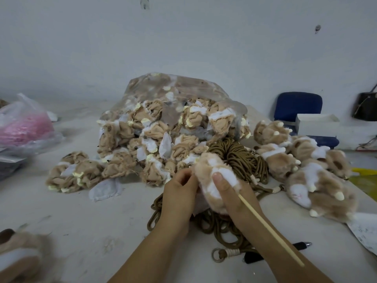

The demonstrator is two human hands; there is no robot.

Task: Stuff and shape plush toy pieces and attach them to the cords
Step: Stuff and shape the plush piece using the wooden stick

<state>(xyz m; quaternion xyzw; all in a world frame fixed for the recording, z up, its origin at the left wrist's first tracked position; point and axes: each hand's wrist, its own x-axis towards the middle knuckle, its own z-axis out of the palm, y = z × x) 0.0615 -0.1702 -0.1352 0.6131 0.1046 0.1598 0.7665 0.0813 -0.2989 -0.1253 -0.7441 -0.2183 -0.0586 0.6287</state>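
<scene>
Both hands work one plush piece (212, 174), held just above the bench (98, 221). The left hand (179, 193) is curled, pinching the piece's left edge. The right hand (234, 195) grips it, thumb on the white patch, with a thin stick (271, 231) lying back along the wrist. Brown cords (234, 158) lie under and beyond the hands. Bag (173, 107) of unstuffed skins beyond; stuffed toys (318, 174) right of the right hand.
</scene>
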